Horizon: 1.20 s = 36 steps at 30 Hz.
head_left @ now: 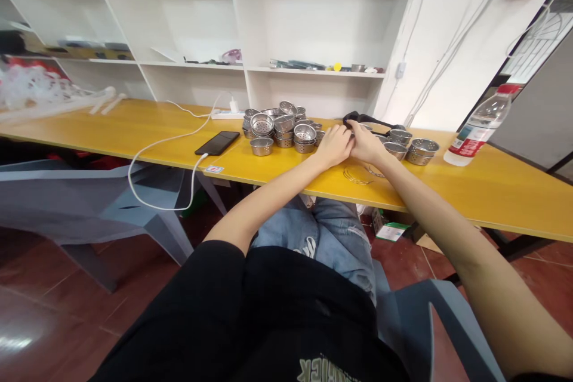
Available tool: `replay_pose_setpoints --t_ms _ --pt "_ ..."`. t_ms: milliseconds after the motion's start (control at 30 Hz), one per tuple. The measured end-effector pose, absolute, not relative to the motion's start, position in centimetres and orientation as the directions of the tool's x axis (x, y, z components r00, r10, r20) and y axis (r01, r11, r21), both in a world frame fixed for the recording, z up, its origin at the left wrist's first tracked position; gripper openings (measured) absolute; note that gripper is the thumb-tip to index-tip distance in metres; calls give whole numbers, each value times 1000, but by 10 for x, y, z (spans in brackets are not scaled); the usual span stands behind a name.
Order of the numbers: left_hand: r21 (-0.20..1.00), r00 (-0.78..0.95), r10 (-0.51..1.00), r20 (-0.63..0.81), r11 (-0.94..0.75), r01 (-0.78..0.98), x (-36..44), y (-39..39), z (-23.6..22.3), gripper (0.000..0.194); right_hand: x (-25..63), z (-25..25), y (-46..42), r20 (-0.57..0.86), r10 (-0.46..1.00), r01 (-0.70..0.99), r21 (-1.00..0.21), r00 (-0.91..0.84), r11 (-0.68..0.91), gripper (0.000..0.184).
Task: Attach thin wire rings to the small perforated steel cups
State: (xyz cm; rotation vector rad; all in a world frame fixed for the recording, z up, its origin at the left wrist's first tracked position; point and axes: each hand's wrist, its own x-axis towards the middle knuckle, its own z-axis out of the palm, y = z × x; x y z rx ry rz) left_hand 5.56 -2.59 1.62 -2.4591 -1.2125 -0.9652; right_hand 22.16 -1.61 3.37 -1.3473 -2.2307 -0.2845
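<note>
My left hand (335,145) and my right hand (364,143) meet over the table, fingers curled together. Whatever is between them is hidden by the fingers. A black object (373,121) with a long thin arm shows just behind my right hand; I cannot tell whether it is touched. To the left stand several small perforated metal cups (261,125), some stacked. More such cups (421,152) are on the right, partly behind my right forearm. Thin wire pieces (356,179) lie on the table below my hands.
A phone (218,143) on a white cable (147,149) lies at the left of the yellow table (492,191). A bottle with a red cap (481,125) stands at the right. White shelves (313,71) rise behind. A grey chair (111,203) is at the left.
</note>
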Motion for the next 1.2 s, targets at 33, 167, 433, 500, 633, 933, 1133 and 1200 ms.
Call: replay_pose_setpoints --t_ms 33,167,433,500,633,933,1133,1200 --pt "71 435 631 642 -614 786 55 -29 18 39 221 34 -17 530 757 867 -77 -383 493 89" --pt "92 418 662 622 -592 801 52 -36 20 39 220 34 -18 555 714 839 -50 -428 542 89" --pt "218 429 693 579 -639 738 50 -34 21 39 219 33 -19 596 635 803 26 -491 596 87" --pt "256 429 696 575 -651 714 49 -33 21 40 219 33 -19 597 635 809 41 -490 586 87" --pt "356 422 707 568 -673 648 47 -27 19 42 219 34 -20 581 652 828 71 -487 556 86" --pt "525 395 703 591 -707 474 49 -16 13 34 218 35 -23 536 682 843 114 -497 525 88" --pt "592 347 710 612 -703 395 51 -2 6 37 221 38 -21 515 717 859 79 -469 506 95" --pt "619 325 708 627 -706 345 51 8 3 34 222 40 -19 506 723 858 69 -470 509 100"
